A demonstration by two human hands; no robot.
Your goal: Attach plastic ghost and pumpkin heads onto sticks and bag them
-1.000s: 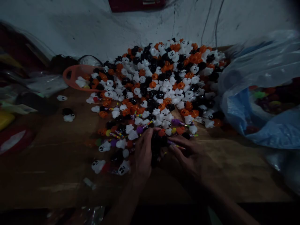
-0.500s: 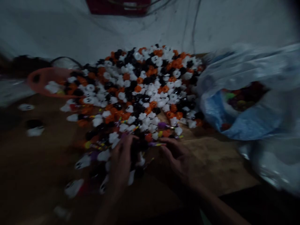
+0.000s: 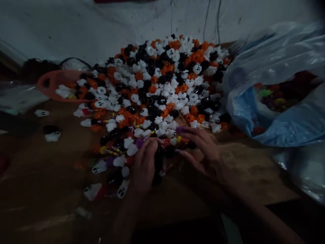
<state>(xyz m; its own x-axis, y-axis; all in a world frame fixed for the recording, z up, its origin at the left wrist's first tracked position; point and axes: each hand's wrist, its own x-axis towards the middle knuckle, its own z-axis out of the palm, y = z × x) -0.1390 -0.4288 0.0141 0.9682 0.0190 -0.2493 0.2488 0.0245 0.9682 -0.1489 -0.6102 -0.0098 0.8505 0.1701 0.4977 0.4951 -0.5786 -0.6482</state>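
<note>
My left hand (image 3: pixel 146 166) is closed at the near edge of a heap of small plastic figures (image 3: pixel 167 89). Its fingers are curled beside a dark object (image 3: pixel 159 166); in the dim light I cannot make out what they grip. To its right, my right hand (image 3: pixel 207 150) has thumb and fingers apart, the fingertips at a purple piece (image 3: pixel 181 129) on the heap's front edge. Below the thumb tip lies a black piece (image 3: pixel 170 151). White ghost figures (image 3: pixel 99 167) with beaded sticks (image 3: pixel 114 151) lie left of my left hand.
An orange scoop-like container (image 3: pixel 50 84) with figures in it lies at the left of the heap. On the right stands a clear and blue plastic bag (image 3: pixel 276 132) holding coloured pieces. A white wall (image 3: pixel 76 34) rises behind the brown table surface (image 3: pixel 58 176).
The view has shifted slightly. My right hand has spread its fingers and reached forward to the purple piece; the coloured stick formerly at its fingertips no longer shows clearly. My left hand stays curled.
</note>
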